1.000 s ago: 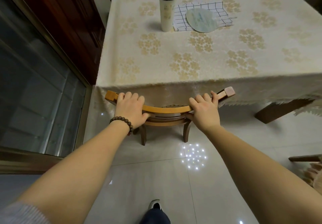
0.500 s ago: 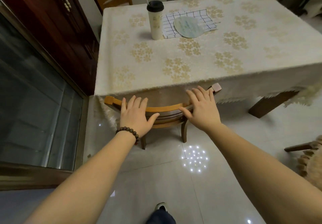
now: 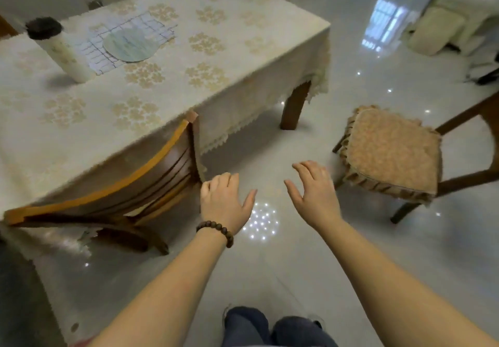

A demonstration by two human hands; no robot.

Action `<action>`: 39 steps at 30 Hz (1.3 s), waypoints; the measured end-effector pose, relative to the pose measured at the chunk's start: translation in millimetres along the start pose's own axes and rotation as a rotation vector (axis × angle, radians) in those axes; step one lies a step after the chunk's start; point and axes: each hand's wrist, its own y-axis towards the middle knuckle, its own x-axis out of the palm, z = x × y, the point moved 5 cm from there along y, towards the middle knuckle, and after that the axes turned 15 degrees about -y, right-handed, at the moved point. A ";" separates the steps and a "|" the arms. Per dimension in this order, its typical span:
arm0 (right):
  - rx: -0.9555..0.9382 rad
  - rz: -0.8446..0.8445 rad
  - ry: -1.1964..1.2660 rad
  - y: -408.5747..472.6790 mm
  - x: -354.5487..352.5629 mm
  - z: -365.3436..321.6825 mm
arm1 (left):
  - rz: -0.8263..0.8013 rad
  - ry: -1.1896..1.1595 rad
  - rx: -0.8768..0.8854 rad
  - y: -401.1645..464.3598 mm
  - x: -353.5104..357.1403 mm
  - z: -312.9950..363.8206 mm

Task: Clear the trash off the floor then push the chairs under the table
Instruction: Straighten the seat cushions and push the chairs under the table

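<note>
A wooden chair (image 3: 113, 192) stands tucked against the table (image 3: 167, 87), its curved backrest touching the cream floral tablecloth. My left hand (image 3: 224, 203), with a bead bracelet on the wrist, hovers just right of that backrest, fingers apart and empty. My right hand (image 3: 316, 192) is open too, over the bare floor, a short way left of a second chair (image 3: 391, 152). That chair has a tan frilled cushion and stands out on the floor, away from the table's right corner. No trash shows on the visible floor.
On the table stand a tall cup with a black lid (image 3: 58, 49) and a round fan on a checked cloth (image 3: 129, 44). White bags and bundles (image 3: 453, 14) sit at the far right. Glossy tile floor (image 3: 270, 265) lies between the chairs. My knees (image 3: 275, 327) show below.
Both hands have let go of the wooden chair's backrest and opened. My view has swung right, bringing the cushioned chair into sight, and my hands now hang over the floor between the chairs.
</note>
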 end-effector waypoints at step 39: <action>0.383 0.031 -0.090 -61.9 -164.3 857.0 | -0.045 -0.185 0.202 128.0 381.8 755.4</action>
